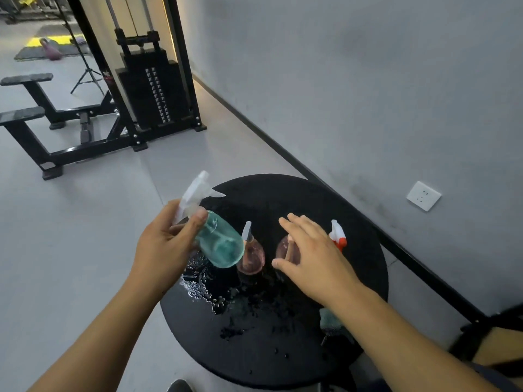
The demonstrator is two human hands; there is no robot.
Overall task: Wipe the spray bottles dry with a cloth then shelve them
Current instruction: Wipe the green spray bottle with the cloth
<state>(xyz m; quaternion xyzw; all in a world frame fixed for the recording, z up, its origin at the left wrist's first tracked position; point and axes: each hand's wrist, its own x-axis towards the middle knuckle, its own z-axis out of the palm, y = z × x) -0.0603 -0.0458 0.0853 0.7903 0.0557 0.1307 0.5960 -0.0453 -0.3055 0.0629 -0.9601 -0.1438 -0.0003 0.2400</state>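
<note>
- The right hand, fingers spread and straight, hovers at centre frame and covers most of a pink bottle; only the bottle's left curve shows, and whether the palm touches it cannot be told.
- Behind that hand's knuckles a red-and-white spray head sticks out; its bottle is hidden.
- A teal cloth peeks out beneath the right forearm, mostly covered.
- The left hand, left of centre, grips the neck of a teal spray bottle, thumb curled over it; the bottle is tilted in the air, its white trigger head blurred.
- Just beside the teal bottle's base, a second pink bottle stands on the table.
- The round black table carries water beads across its middle; its lower edge is cut off by the frame.
- Grey floor, grey wall with a white socket at right.
- A black weight machine stands upper left.
</note>
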